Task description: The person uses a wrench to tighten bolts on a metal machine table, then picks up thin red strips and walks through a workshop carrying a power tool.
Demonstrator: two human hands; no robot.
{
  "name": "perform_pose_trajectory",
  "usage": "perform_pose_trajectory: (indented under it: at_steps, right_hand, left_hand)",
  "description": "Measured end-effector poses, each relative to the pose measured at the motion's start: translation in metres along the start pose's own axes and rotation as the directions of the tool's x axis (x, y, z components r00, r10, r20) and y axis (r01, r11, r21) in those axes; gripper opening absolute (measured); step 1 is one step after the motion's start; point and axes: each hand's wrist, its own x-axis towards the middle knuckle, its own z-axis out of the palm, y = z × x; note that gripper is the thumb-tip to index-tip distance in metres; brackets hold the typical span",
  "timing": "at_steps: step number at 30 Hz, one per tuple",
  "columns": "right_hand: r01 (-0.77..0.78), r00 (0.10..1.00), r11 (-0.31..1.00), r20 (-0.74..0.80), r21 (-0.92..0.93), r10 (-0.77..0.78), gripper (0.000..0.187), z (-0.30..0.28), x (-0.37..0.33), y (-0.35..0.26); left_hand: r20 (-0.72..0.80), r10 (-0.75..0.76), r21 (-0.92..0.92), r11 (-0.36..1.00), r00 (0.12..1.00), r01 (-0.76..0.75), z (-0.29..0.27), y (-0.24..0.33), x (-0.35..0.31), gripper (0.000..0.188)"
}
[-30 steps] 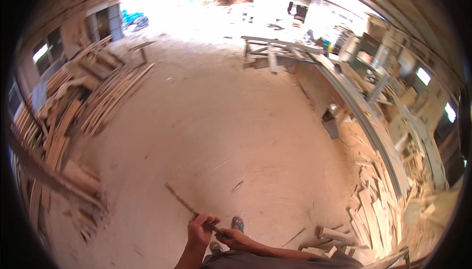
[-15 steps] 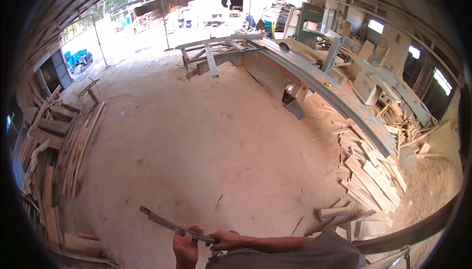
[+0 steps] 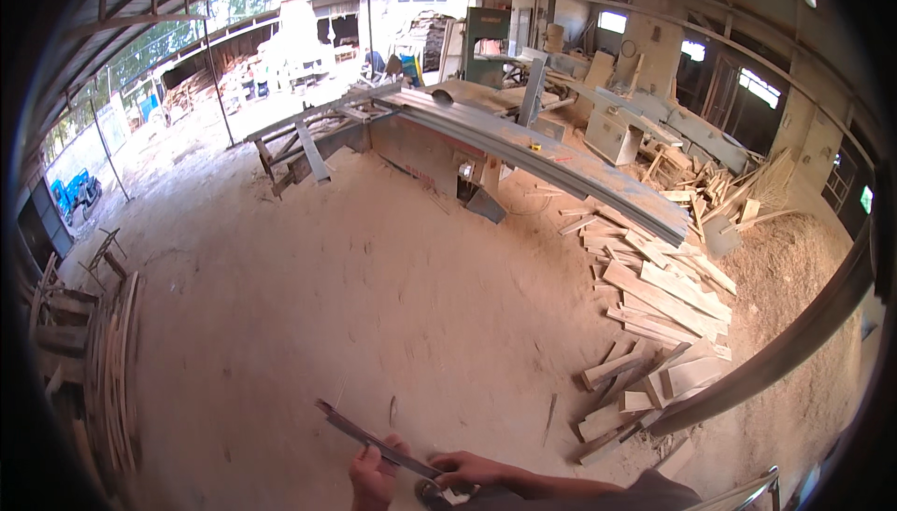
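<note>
Two hands at bottom centre hold one thin dark strip (image 3: 374, 438): left hand (image 3: 374, 475) curled round it, right hand (image 3: 472, 469) gripping its near end. Offcut pile (image 3: 654, 305) right of frame. Since half a second ago, view swung left; saw counter (image 3: 523, 151) now upper centre

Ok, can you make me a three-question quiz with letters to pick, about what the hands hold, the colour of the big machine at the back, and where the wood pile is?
1. What do both hands hold?
A a thin flat strip
B a bucket
C a ball

2. What colour is the tall machine at the back?
A pink
B green
C white

3. Where are the loose planks piled?
A right of the hands
B on the roof
C in a cart

Answers:
1 A, the left hand and right hand both grip the strip.
2 B, the machine is green.
3 A, the planks lie on the sawdust floor at right.
</note>
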Motion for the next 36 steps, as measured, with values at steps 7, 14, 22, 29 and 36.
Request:
perform_pose_trajectory:
  at_steps: [7,14,22,29,36]
  right_hand:
    - [0.32,0.835,0.363,-0.442,0.875,0.329,0.028,0.008,-0.061,0.1]
    - [0.623,0.711,0.081,-0.606,0.778,0.356,0.046,-0.016,-0.093,0.089]
    - [0.646,0.763,-0.16,-0.642,0.747,0.079,0.027,-0.056,-0.155,0.095]
    - [0.671,0.728,-0.165,-0.684,0.723,-0.034,0.035,-0.004,-0.181,0.137]
    - [0.786,0.606,0.123,-0.794,0.606,0.043,0.044,0.119,-0.213,0.092]
  left_hand:
    - [0.053,-0.159,0.133,0.98,0.986,0.151,0.016,-0.066,0.019,0.043]
    - [0.352,-0.167,0.357,0.934,0.921,0.033,0.125,-0.133,0.02,0.03]
    - [0.57,-0.397,0.657,0.746,0.719,-0.109,0.213,-0.167,-0.013,0.03]
    - [0.547,-0.574,0.723,0.691,0.61,0.003,0.194,-0.178,-0.021,0.029]
    - [0.393,-0.756,0.748,0.594,0.524,0.296,0.152,-0.195,-0.053,0.029]
